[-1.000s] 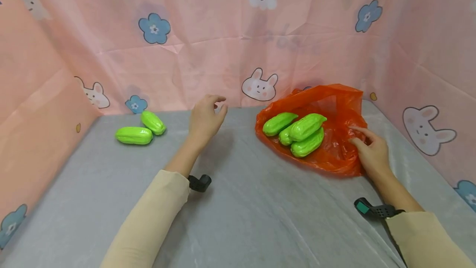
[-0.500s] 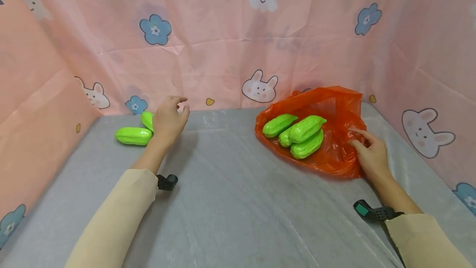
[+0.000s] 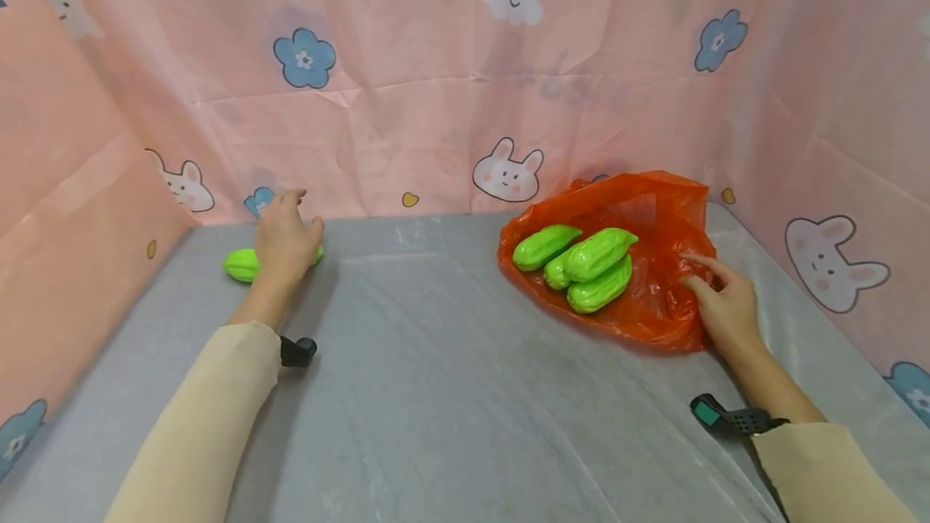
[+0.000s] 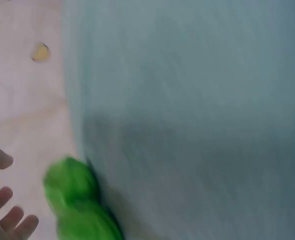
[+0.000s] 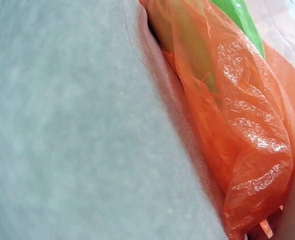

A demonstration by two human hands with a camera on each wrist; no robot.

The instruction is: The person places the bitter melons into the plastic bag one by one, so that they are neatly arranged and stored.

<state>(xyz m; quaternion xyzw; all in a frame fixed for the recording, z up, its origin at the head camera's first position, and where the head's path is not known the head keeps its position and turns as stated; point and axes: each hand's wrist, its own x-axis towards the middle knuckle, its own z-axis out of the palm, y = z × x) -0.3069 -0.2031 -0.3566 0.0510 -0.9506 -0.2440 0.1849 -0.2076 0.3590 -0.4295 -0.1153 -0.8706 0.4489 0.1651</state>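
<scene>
In the head view my left hand (image 3: 285, 239) hovers over two glossy green ridged gourds, with thumb and fingers apart and nothing held. One gourd (image 3: 241, 265) shows left of the hand; the other is mostly hidden behind it. In the left wrist view both green gourds (image 4: 87, 222) appear blurred, below and beside the spread fingertips (image 4: 26, 227). At the right, my right hand (image 3: 732, 309) holds the side of a red-orange plastic bag (image 3: 664, 309), its thumb and index finger at the mouth. Several green gourds (image 3: 599, 255) lie piled in the bag's opening.
A grey sheet covers the table (image 3: 465, 394). Pink printed cloth (image 3: 407, 119) walls the back and both sides. Each wrist wears a black strap (image 3: 741, 418). A wide stretch of table separates the left gourds from the bag.
My left hand has moved left from mid-table to above the two gourds, covering much of them. The right hand and the bag have stayed in place.
</scene>
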